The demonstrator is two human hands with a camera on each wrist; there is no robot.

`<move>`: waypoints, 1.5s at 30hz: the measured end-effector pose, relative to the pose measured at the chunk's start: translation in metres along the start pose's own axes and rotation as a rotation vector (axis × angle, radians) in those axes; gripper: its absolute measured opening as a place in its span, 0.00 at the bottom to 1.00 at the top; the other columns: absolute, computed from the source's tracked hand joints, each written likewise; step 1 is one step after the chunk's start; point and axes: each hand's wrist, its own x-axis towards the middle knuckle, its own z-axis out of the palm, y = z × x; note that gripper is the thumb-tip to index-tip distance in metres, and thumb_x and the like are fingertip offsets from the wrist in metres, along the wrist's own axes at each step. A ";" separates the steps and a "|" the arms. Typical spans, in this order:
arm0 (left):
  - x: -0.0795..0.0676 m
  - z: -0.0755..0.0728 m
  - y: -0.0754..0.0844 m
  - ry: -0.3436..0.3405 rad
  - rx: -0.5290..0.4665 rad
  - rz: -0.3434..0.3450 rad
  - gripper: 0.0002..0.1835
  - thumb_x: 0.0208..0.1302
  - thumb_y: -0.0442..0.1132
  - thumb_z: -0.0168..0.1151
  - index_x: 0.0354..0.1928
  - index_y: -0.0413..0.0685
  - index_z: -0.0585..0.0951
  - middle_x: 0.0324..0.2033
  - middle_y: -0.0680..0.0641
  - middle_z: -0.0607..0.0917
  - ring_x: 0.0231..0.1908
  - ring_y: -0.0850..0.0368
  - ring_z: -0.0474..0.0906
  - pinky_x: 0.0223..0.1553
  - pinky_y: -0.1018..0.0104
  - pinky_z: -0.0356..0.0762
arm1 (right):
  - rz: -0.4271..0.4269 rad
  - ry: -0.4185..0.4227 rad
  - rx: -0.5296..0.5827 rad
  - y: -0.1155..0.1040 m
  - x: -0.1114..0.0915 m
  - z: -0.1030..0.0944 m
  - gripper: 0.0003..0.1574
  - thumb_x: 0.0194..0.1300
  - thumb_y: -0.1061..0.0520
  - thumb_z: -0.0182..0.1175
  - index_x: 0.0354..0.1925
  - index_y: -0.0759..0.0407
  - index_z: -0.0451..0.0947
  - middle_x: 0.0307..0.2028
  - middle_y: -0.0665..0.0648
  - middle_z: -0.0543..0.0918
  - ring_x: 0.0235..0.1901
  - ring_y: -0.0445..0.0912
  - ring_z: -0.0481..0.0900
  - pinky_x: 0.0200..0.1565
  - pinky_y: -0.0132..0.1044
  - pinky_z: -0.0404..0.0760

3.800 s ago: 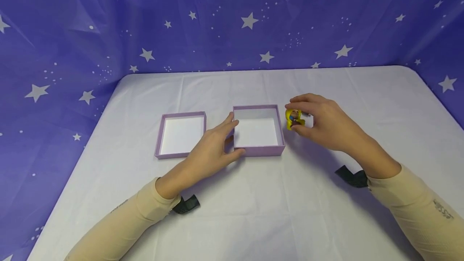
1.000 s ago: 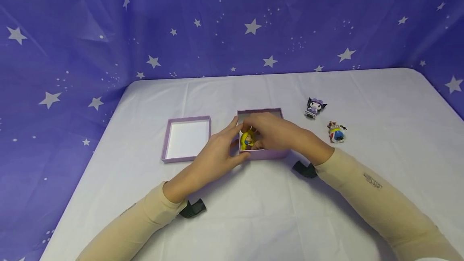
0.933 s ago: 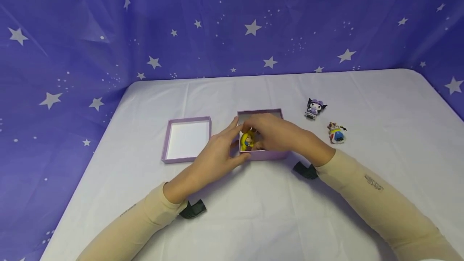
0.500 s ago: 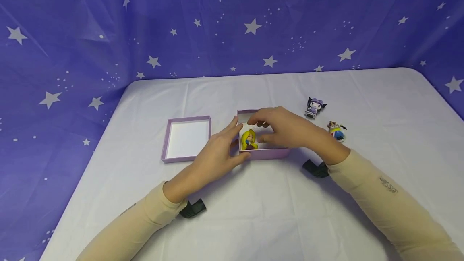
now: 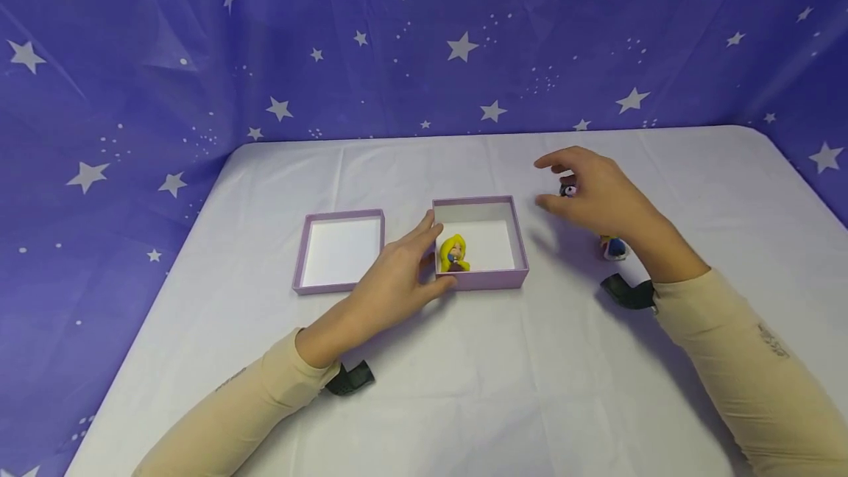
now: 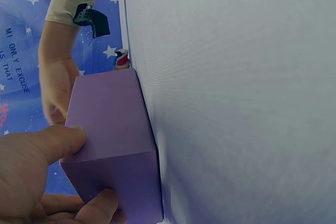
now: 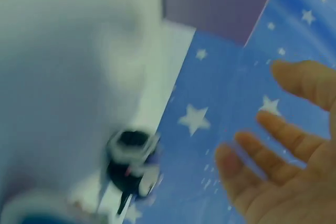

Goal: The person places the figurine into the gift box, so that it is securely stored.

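Note:
My left hand (image 5: 394, 271) grips the near left corner of a purple box (image 5: 490, 280), thumb on the front wall and fingers along the left side, as the left wrist view also shows. Inside the box, at its left front corner, a yellow-haired doll figurine (image 5: 454, 252) stands upright. My right hand (image 5: 606, 193) hovers right of the box with fingers spread and holds nothing. Under it, a black-and-purple figurine (image 5: 567, 190) is mostly hidden; the right wrist view shows this figurine (image 7: 131, 166) blurred, apart from the fingers.
A shallow purple lid (image 5: 299, 256) with a white inside lies left of the box. Another small figurine (image 5: 616, 248) in blue and white is partly covered by my right wrist. A white cloth covers the table (image 5: 464, 403); a starry blue-purple sheet (image 5: 397, 79) hangs behind.
My right hand brought the yellow-haired figurine into the box, let go of it, then moved right and away to above the black-and-purple figurine. The left hand stays at the box.

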 end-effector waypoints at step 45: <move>0.002 0.000 0.001 -0.017 0.018 -0.021 0.42 0.58 0.47 0.72 0.69 0.34 0.65 0.71 0.36 0.58 0.68 0.47 0.60 0.66 0.58 0.61 | 0.051 -0.010 -0.107 -0.002 -0.015 0.004 0.34 0.54 0.52 0.70 0.59 0.56 0.72 0.49 0.61 0.82 0.43 0.55 0.77 0.44 0.51 0.72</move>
